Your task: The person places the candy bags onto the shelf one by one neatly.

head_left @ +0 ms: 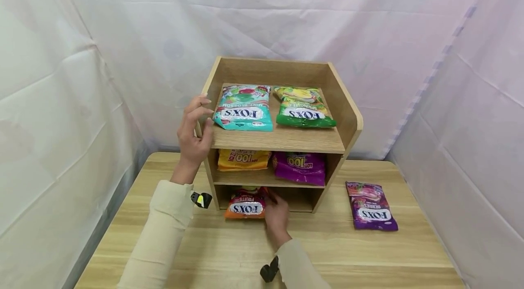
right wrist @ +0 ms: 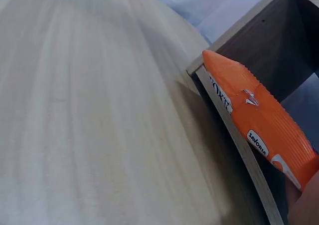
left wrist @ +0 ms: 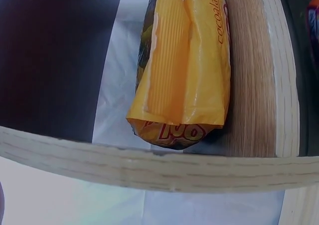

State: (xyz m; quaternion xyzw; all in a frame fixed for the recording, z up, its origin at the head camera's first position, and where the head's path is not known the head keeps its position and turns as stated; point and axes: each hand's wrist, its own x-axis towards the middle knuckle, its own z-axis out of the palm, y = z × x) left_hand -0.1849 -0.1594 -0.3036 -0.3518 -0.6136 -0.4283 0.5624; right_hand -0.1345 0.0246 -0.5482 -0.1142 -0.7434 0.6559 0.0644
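My right hand (head_left: 277,216) pinches the right edge of a red-orange Fox's Fruits candy bag (head_left: 245,207), which lies in the bottom compartment with its front end sticking out. In the right wrist view, the orange underside of that bag (right wrist: 259,120) crosses the shelf's front edge, a bit of the hand (right wrist: 306,205) at its near end. Higher up, my left hand (head_left: 194,129) rests against the left side panel of the wooden shelf (head_left: 282,143), fingers bent lightly at its edge. In the left wrist view, a yellow Lot 100 bag (left wrist: 189,70) lies inside the shelf.
On the top tier lie a teal Mint Blossom bag (head_left: 245,109) and a green-yellow Spring Tea bag (head_left: 303,107). A purple Lot 100 bag (head_left: 300,168) shares the middle tier with the yellow one. A purple Berries bag (head_left: 371,207) lies on the table (head_left: 348,261), right of the shelf.
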